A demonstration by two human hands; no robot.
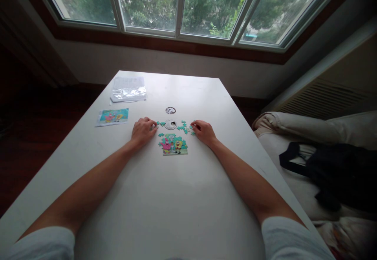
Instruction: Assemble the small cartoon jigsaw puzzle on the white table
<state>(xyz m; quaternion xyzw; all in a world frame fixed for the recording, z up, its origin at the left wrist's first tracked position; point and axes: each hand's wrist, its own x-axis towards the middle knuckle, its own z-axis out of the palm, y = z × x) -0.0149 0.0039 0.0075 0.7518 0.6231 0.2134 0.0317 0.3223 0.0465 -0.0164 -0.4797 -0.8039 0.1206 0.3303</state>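
A partly joined jigsaw puzzle (173,145) with cartoon figures lies flat on the white table (176,197), its upper edge uneven. To its upper left is my left hand (143,129), fingers bent and closed at a teal puzzle piece that they partly cover. My right hand (203,131) is at the upper right, with thumb and index finger pinched at another small piece, mostly hidden. Between the hands lie several loose teal puzzle pieces (183,126). A round silvery object (170,124) sits among them, just above the joined part.
Another round object (170,110) lies farther back. On the left are a printed picture sheet (113,116) and a clear plastic bag with papers (129,89). A sofa (273,130) with dark clothing (338,169) stands to the right. Beyond the table is a window wall.
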